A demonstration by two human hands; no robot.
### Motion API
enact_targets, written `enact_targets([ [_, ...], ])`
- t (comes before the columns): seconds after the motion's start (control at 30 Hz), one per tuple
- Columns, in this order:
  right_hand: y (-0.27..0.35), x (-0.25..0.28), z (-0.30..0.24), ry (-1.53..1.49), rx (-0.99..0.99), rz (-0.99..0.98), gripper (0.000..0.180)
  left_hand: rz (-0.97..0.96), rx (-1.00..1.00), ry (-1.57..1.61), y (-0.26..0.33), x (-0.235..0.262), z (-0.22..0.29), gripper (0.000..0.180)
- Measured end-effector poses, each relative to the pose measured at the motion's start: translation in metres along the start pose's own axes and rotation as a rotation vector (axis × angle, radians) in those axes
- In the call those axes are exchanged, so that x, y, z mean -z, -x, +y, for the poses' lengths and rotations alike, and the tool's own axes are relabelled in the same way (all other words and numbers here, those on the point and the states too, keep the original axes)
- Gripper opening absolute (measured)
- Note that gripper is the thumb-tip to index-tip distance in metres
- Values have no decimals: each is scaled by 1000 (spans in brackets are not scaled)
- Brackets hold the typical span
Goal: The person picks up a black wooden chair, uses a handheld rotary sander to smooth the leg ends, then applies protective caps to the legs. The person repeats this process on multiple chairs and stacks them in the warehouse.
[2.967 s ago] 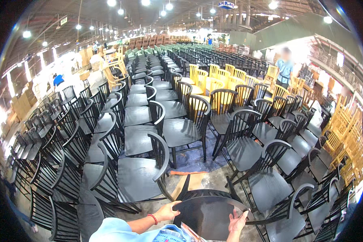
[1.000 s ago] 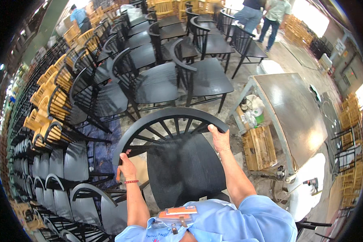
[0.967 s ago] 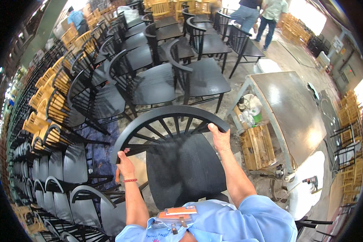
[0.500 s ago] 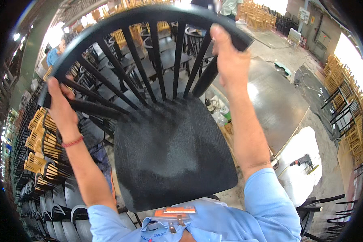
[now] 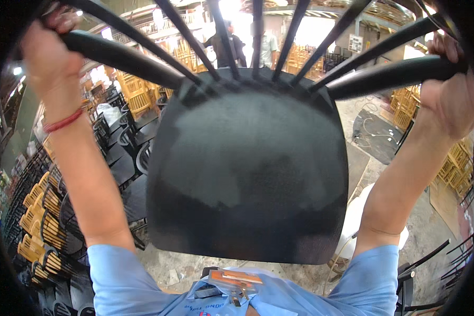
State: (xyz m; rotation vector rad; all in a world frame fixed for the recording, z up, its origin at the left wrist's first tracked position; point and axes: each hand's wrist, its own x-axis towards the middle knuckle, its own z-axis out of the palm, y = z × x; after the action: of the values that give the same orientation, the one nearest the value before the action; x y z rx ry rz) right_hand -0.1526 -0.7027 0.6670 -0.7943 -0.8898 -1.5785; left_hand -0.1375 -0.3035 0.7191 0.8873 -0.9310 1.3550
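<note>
A black wooden chair (image 5: pixel 253 158) with a spindle back is lifted in front of me, its broad seat filling the middle of the view. My left hand (image 5: pixel 55 55) is closed round the chair back at its left end, beside the thick outer post. On the other side, my right hand (image 5: pixel 450 89) grips the back's right end, by the opposite post. The top rail runs out of the picture's upper edge. The chair's legs are hidden behind the seat.
Black chairs (image 5: pixel 124 158) stand in rows at left, with stacked natural-wood chairs (image 5: pixel 37 210) beyond. More wooden chairs (image 5: pixel 455 166) are stacked at right. Two people (image 5: pixel 268 46) stand far ahead. A white covered object (image 5: pixel 355 210) is partly hidden behind my right arm. Black chair legs (image 5: pixel 426 263) jut up at lower right.
The chair has risen and come closer, its back now passing beyond the upper edge. Both hands have moved up and outward with it, still holding on. My view has tilted further up.
</note>
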Motion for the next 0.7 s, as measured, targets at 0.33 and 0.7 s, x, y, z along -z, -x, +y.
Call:
enact_targets([
  [0.33,26,38,19,253,15,2,17,48,216,220,77,-56,-193,55],
  [0.7,1,48,155,1049,-124,-102,50,51,625,380,81,-124,-401,45],
])
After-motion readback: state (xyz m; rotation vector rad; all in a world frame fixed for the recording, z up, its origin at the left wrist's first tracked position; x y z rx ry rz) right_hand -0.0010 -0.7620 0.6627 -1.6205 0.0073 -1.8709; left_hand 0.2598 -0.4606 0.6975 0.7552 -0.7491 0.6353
